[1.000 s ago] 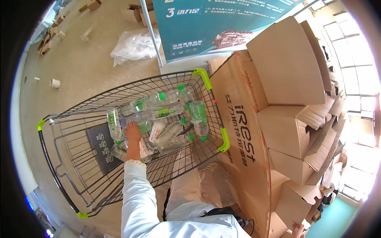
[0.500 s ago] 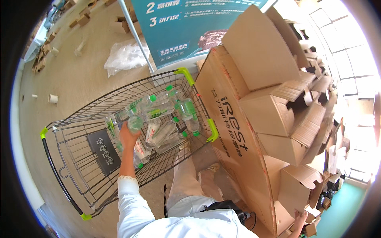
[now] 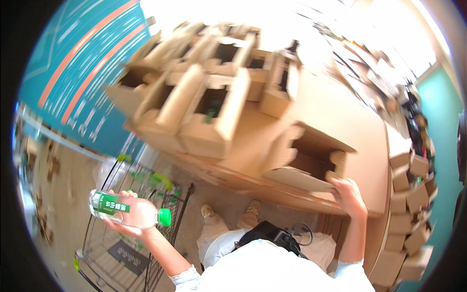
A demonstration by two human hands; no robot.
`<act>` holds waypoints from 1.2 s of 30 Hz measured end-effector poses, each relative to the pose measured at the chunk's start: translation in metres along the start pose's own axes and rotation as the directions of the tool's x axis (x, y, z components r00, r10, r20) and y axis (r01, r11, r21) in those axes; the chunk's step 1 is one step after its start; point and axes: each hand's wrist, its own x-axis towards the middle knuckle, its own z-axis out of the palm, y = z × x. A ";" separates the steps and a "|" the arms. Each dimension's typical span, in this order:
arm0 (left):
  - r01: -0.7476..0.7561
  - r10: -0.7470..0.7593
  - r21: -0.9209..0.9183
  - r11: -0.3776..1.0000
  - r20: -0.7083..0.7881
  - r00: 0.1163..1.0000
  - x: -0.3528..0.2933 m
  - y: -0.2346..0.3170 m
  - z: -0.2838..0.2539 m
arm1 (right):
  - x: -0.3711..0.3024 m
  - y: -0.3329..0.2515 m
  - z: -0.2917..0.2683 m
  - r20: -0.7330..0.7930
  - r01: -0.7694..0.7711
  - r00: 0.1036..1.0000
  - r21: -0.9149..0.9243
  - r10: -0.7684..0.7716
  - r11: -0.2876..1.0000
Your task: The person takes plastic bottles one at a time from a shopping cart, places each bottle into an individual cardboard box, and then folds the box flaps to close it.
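A clear plastic bottle [image 3: 138,212] with a green cap and green-and-white label lies tilted in my left hand [image 3: 127,228], fingers wrapped round it. This hand is above the shopping cart [image 3: 127,257], which has green corners and holds several similar bottles [image 3: 160,182]. On the right, my right hand [image 3: 348,197] grips the near edge of an open cardboard box [image 3: 304,177]. Its inside is dark and its contents cannot be made out. The box rests on the top of a large brown carton [image 3: 340,117].
Several open cardboard boxes [image 3: 204,131] stand on the carton's far left part, one with something green inside. A blue-green banner [image 3: 87,73] rises at the left. More boxes [image 3: 408,224] are stacked at the right by a teal floor [image 3: 440,112].
The view has swung right, from the cart to the carton top. My left hand has lifted the bottle out of the cart. My right hand now shows fully, on the box edge.
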 end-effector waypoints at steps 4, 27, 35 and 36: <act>0.257 -0.178 -0.197 0.946 0.346 0.921 0.003 -0.074 0.140 | -0.005 -0.010 -0.009 0.084 0.120 0.988 0.091 -0.128 0.989; -0.540 -0.999 0.840 0.048 0.039 -0.029 -0.103 -0.371 0.233 | -0.007 0.015 0.030 -0.241 0.272 0.944 0.175 -0.227 0.946; -0.846 -0.971 0.502 0.178 0.228 -0.070 -0.094 -0.373 0.251 | 0.001 0.019 0.032 -0.298 0.282 0.930 0.205 -0.215 0.937; -0.886 -0.982 0.426 0.183 0.121 -0.145 -0.088 -0.373 0.256 | 0.003 0.021 0.031 -0.297 0.288 0.930 0.218 -0.217 0.933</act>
